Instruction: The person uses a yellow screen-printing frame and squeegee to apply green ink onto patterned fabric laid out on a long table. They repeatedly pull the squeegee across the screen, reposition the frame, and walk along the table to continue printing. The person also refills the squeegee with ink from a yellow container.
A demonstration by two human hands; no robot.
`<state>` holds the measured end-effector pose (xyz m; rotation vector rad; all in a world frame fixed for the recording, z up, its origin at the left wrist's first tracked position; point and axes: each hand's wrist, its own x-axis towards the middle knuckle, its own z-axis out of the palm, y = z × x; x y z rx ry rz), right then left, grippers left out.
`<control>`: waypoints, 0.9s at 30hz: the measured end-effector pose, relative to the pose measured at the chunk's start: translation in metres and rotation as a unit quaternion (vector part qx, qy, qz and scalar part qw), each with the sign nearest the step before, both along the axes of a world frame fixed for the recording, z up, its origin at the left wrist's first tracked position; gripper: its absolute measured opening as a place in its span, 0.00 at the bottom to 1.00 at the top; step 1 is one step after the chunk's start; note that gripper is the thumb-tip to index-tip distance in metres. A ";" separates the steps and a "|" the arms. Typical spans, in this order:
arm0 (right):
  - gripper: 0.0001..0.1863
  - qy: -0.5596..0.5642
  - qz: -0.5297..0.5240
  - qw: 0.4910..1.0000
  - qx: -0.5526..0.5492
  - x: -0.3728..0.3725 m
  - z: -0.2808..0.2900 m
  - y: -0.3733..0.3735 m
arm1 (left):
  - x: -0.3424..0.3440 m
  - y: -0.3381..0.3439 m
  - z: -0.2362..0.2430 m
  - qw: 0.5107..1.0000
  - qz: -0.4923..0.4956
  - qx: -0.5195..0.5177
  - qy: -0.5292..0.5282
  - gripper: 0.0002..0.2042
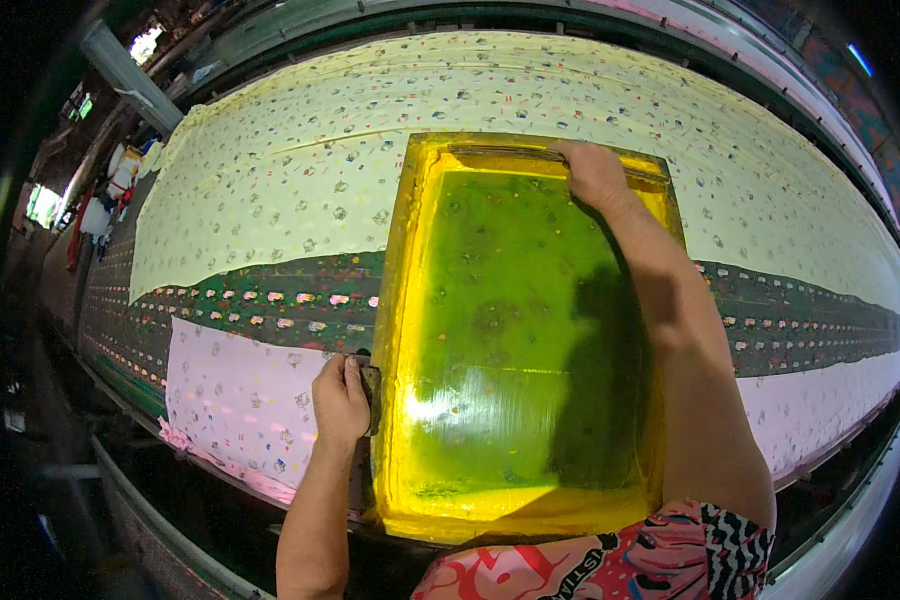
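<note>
A screen printing frame with yellow-coated edges and a green, see-through mesh lies in front of me, its long side running away from me. My left hand is closed on a dark bracket at the frame's left side, thumb on top. Stretched across the mesh, my right arm ends at the far edge. There my right hand grips a narrow bar, seemingly a squeegee, lying along the frame's inner far end. Its fingertips are partly hidden. Beneath the frame, the printed cloth shows faintly.
Pale yellow printed cloth covers the far part of the long table. Pink printed cloth lies along the near side. Between them runs a dark table strip with small printed marks. A grey post stands at the far left.
</note>
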<state>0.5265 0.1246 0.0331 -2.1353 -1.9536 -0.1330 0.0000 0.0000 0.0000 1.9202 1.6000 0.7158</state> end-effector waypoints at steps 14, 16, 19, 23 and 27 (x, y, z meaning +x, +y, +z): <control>0.22 0.031 0.064 0.989 -0.132 -0.036 0.033 -0.075 | -0.004 0.009 -0.007 0.998 -0.026 0.051 -0.005 0.15; 0.20 0.029 0.058 0.985 -0.161 -0.064 0.035 -0.116 | 0.000 0.011 -0.014 0.996 -0.028 0.088 -0.017 0.16; 0.19 0.009 0.055 0.980 -0.191 -0.109 0.037 -0.184 | 0.001 0.012 -0.009 0.997 -0.039 0.071 -0.012 0.16; 0.16 0.034 0.112 0.987 -0.110 -0.168 0.017 -0.283 | -0.004 0.007 -0.008 0.996 -0.037 0.069 -0.032 0.17; 0.18 0.067 0.134 0.988 -0.028 -0.229 0.015 -0.377 | -0.005 0.004 -0.005 0.996 -0.048 0.077 -0.017 0.17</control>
